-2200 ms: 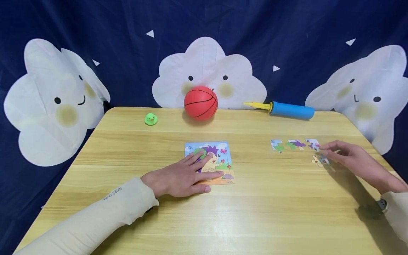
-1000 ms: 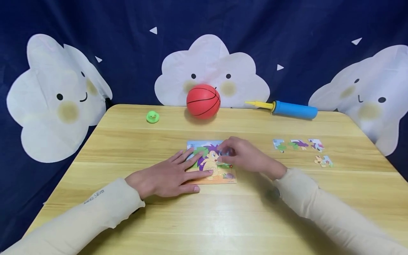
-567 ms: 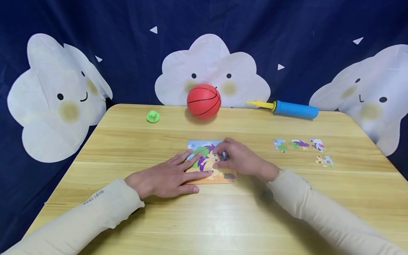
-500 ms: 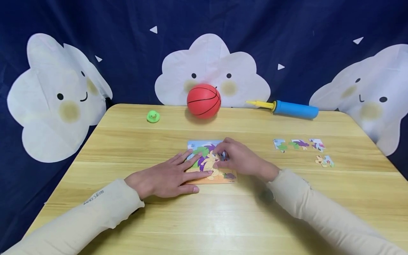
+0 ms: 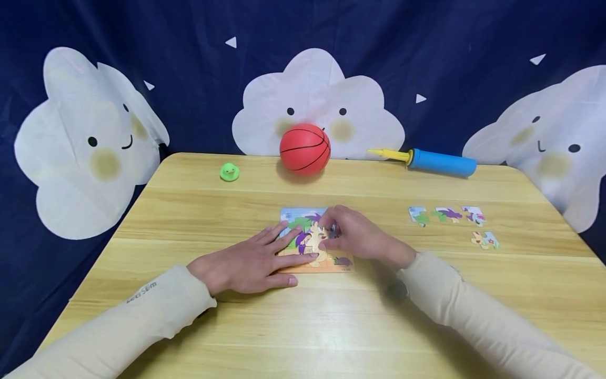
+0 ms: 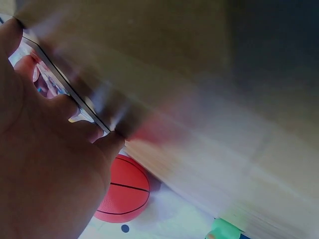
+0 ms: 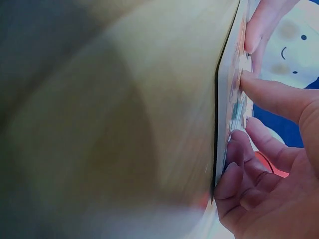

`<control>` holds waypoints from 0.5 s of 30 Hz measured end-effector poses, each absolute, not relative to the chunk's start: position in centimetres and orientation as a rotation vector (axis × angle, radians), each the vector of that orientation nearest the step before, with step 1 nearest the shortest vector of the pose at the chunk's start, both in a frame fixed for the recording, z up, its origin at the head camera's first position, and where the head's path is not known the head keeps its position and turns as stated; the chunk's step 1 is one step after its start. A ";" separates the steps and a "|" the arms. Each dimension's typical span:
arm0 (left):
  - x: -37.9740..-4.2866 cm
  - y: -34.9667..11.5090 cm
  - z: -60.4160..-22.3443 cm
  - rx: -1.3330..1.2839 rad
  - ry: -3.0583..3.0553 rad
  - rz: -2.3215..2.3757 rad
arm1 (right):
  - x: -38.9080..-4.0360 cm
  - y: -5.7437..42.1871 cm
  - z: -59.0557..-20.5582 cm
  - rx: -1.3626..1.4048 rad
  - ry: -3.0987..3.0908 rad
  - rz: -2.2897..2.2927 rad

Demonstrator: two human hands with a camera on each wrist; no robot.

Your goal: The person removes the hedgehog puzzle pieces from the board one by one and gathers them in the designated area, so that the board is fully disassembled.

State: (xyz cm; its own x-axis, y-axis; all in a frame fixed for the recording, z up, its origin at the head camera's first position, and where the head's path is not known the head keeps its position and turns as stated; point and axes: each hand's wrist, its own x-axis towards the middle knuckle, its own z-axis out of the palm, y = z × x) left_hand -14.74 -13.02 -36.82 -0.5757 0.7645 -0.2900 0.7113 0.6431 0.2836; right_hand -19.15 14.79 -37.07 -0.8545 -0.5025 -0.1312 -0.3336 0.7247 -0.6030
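Note:
On the table lies a cartoon hedgehog jigsaw puzzle [image 5: 290, 211] in a flat tray. My left hand [image 5: 251, 263] rests on its left part, fingers spread and straight. From the right, my right hand [image 5: 357, 237] bends over the puzzle. Its thumb and forefinger pinch a beige puzzle piece [image 5: 314, 236] at the hedgehog's face, which sits askew over the picture. The right wrist view shows thumb [image 7: 279, 97] and fingers at the puzzle's face; part of the picture is hidden behind them. In the left wrist view the fingers lie along the puzzle tray's edge [image 6: 75, 94].
Loose puzzle pieces lie to the right: a row with a leaf piece [image 5: 417, 216], a purple piece [image 5: 447, 214] and a butterfly piece [image 5: 473, 215], and flower pieces [image 5: 485, 240] below. A green duck [image 5: 229, 171], a red ball [image 5: 305, 149] and a blue pump [image 5: 441, 162] stand at the back.
My right hand has come from the loose pieces on the right to the puzzle. In the last half second the beige piece has shifted out of line with the picture. My left hand stays on the puzzle.

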 end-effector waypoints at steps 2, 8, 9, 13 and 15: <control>-14.7 -13.0 -36.8 1.166 2.478 0.190 | -19.1 14.8 -37.1 -0.657 2.636 -0.871; -14.8 -12.9 -36.8 1.153 2.471 0.196 | -18.9 14.8 -36.9 -0.615 2.623 -0.965; -14.8 -12.9 -36.8 1.148 2.470 0.196 | -18.8 14.7 -36.8 -0.608 2.623 -0.989; -14.8 -12.9 -36.8 1.137 2.470 0.192 | -18.7 14.7 -36.8 -0.614 2.628 -1.089; -14.8 -12.9 -36.8 1.139 2.469 0.192 | -18.7 14.8 -36.8 -0.611 2.620 -1.138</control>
State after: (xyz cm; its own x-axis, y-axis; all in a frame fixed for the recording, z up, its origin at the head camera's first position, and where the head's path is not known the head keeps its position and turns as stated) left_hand -14.81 -12.91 -36.76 -0.5808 0.7531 -0.3092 0.6962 0.6563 0.2908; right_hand -18.70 14.76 -36.84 -0.8894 -0.4558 -0.0348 -0.2857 0.6137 -0.7360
